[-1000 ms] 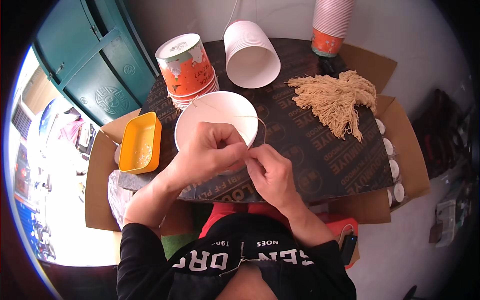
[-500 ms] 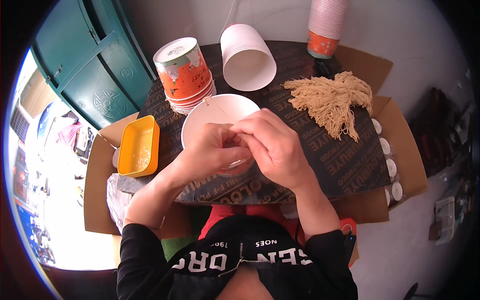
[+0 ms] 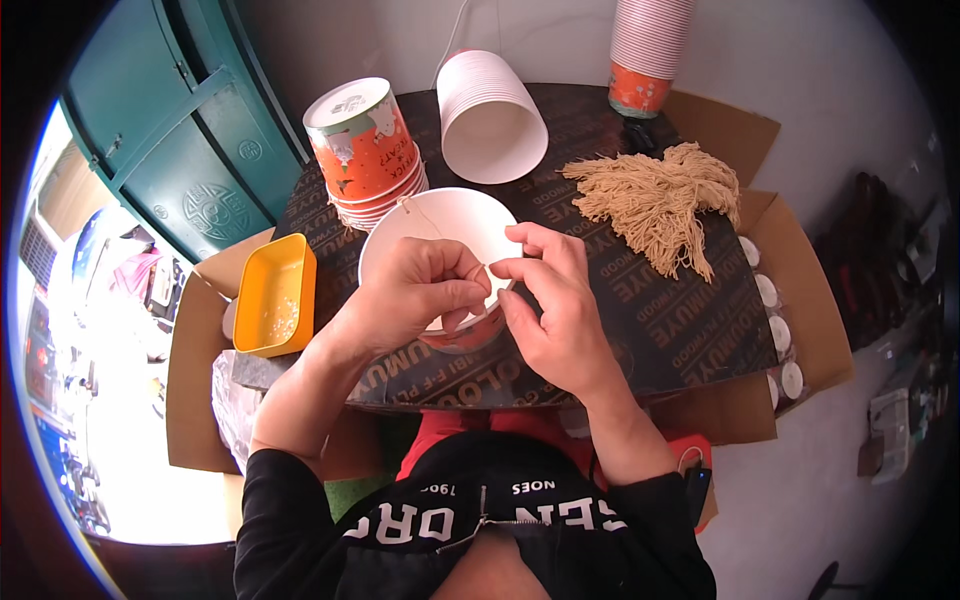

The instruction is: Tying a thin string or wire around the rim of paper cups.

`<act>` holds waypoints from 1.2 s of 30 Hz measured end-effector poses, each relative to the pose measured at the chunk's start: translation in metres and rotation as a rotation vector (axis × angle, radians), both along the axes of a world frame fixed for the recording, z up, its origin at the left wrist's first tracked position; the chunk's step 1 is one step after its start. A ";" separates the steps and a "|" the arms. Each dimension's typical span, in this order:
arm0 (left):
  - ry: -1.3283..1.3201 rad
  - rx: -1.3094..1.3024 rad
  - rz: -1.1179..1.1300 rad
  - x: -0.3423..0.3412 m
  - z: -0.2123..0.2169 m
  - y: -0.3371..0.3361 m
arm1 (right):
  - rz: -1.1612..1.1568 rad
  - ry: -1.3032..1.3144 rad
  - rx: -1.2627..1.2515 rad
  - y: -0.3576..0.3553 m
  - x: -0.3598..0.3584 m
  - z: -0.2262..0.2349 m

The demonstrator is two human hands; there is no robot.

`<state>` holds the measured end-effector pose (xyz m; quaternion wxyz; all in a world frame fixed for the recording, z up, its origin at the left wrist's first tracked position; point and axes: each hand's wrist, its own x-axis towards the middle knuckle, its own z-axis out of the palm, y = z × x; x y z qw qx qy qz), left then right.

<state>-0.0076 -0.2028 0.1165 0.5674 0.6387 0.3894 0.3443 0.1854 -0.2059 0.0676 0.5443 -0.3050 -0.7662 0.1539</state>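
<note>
Dark printed board laid over open cardboard boxes serves as our worktable, with a teal door at ten o'clock. At the centre we hold a white paper bowl, its rim tipped toward us. Our left hand is closed in a pinch on a thin tan string that runs across the bowl's mouth to its far rim; our right hand pinches narrowly just beside it, at the near rim. A stack of orange printed bowls stands at eleven o'clock, a white stack lies on its side at twelve, and a bundle of tan strings rests at two. A yellow tray sits at nine. To do this well, we judge, keep the string taut and both pinches close at the rim, steadying the bowl.
</note>
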 end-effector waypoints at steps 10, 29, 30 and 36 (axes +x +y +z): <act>0.061 0.010 -0.013 0.003 -0.001 0.002 | 0.000 0.041 0.070 0.005 -0.005 -0.004; 0.100 -0.002 0.015 0.005 0.002 0.001 | -0.101 -0.083 0.209 -0.005 0.006 -0.004; 0.128 0.009 0.010 0.004 0.002 0.000 | -0.102 -0.082 0.208 -0.003 0.007 -0.005; 0.137 -0.003 0.016 0.005 -0.001 -0.004 | -0.121 -0.211 0.164 0.002 0.005 -0.007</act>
